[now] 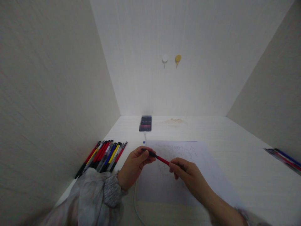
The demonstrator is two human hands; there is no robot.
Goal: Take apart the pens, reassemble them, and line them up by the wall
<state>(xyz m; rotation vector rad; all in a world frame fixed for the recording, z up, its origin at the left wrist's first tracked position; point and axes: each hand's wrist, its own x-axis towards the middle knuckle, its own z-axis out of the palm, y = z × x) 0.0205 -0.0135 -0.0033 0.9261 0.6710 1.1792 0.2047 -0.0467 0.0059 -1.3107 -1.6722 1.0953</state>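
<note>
A red pen [162, 160] with a black grip is held slantwise between my two hands, above a sheet of paper [188, 188]. My left hand [136, 161] pinches its black end between thumb and fingers. Closed round the red end is my right hand [185, 172], which hides the tip there. Faint scribbled marks show on the upper part of the paper. To the left of my left hand lies a row of several pens [105, 155] in red, yellow, blue and black, partly covered by my sleeve.
A phone [145, 124], its screen blurred, lies at the back with a white cable [134, 197] running toward me. More pens [285, 160] lie by the right wall. White panels enclose the table on three sides; a white hook [165, 58] and a yellow hook [178, 59] hang behind.
</note>
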